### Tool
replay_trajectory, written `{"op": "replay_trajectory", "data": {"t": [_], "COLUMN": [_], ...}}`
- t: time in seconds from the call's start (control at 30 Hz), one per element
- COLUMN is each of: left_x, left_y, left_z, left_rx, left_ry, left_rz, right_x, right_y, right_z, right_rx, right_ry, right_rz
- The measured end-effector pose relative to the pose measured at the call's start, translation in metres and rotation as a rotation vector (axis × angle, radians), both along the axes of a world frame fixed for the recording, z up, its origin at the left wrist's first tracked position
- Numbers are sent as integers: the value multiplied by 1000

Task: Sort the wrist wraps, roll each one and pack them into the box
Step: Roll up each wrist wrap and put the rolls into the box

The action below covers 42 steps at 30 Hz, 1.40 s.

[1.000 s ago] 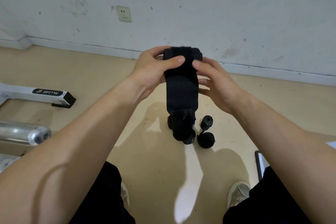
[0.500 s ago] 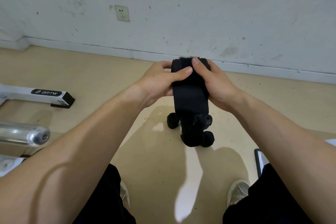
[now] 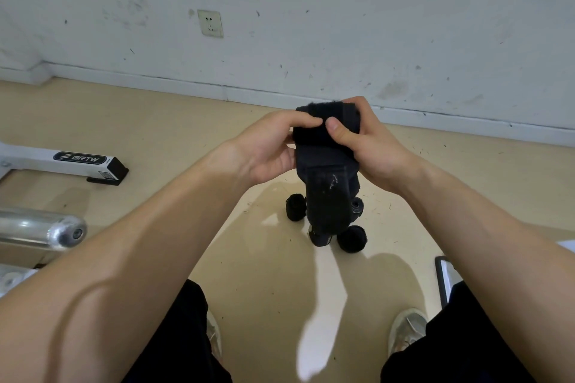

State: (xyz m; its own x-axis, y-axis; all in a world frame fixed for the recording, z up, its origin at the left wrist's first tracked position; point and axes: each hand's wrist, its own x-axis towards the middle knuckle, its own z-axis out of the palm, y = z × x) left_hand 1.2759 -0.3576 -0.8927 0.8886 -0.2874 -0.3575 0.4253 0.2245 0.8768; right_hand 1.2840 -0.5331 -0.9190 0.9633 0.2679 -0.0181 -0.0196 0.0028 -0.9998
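Observation:
A black wrist wrap [image 3: 326, 190] hangs in front of me, its top end rolled between both hands and its loose tail dangling toward the floor. My left hand [image 3: 273, 146] grips the roll from the left with the thumb on top. My right hand [image 3: 364, 143] grips it from the right, thumb pressed on the front. On the floor behind the tail lie rolled black wraps: one at the left [image 3: 295, 207], one at the lower right [image 3: 352, 239], one partly hidden [image 3: 357, 208].
A white machine foot with a black end cap [image 3: 77, 162] lies at the left, a shiny metal bar end [image 3: 59, 232] below it. A dark-rimmed box edge [image 3: 443, 277] shows at the right by my knee. My shoes [image 3: 404, 329] stand on the beige floor; a white wall is ahead.
Both hands have dropped lower and closed together on the wrap's top. The rolled part has grown and the hanging tail has become shorter.

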Motion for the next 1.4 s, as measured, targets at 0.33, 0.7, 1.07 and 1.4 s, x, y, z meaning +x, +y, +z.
{"op": "replay_trajectory", "data": {"t": [0.33,0.7,1.07,1.4], "left_x": [3,-2,8,18], "left_y": [-1,4,10,21], "left_z": [-1,1,1,0], "left_rx": [119,80,116,103], "left_ry": [-112,-2,28,105], "left_rz": [59,40,184,302], "right_x": [-4,-4,-10,-29], "right_y": [1,4,-1,-8], "right_z": [7,4,15,18], "right_rx": [-3,88,-350,-743], "right_ry": [166,163,-94,-496], "right_rz": [18,24,-36,241]}}
